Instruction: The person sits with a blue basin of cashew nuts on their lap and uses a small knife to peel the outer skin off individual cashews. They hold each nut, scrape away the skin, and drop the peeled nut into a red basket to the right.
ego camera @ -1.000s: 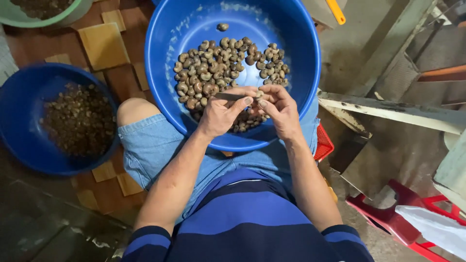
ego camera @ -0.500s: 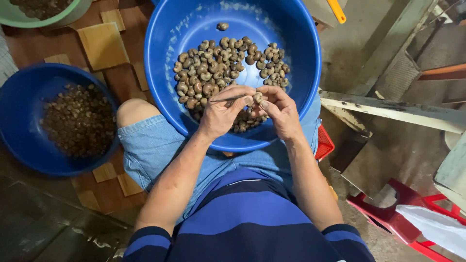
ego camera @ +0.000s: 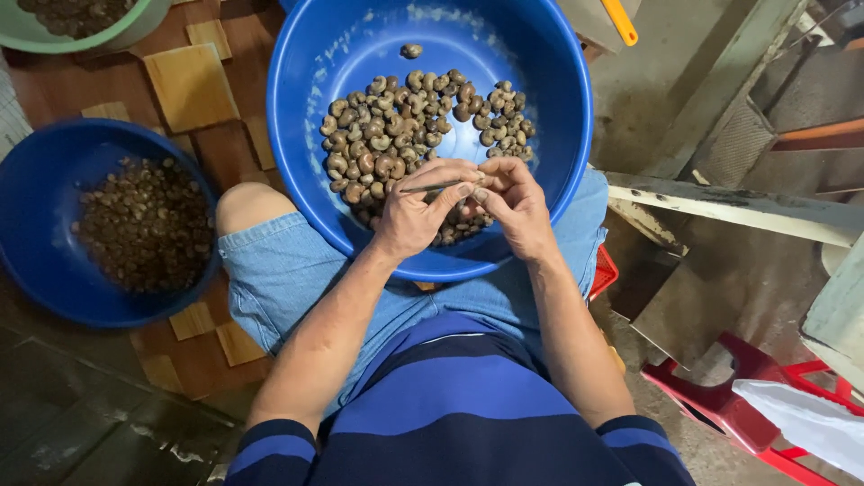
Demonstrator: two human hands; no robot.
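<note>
Left hand (ego camera: pixel 416 214) fingers (ego camera: pixel 454 191) pinch a thin metal pick (ego camera: pixel 432 187); right hand (ego camera: pixel 515 202) fingers close on a small nut—mostly hidden—above the glossy blue plastic basin (ego camera: pixel 558 81) of curved brown cashews (ego camera: pixel 396 135).

I see both hands meeting over big blue basin (ego camera: pixel 558 81) on lap. Left hand (ego camera: pixel 416 211) pinches thin metal pick (ego camera: pixel 432 187); right hand (ego camera: pixel 515 200) closed on one nut from cashew heap (ego camera: pixel 396 135). Smaller blue basin (ego camera: pixel 36 180) of shells beside knee.

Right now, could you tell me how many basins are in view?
3: a large blue basin on the person's lap under both hands, a smaller blue basin on the floor at left, and a green basin cut off at top left. Others may lie outside the frame.
</note>
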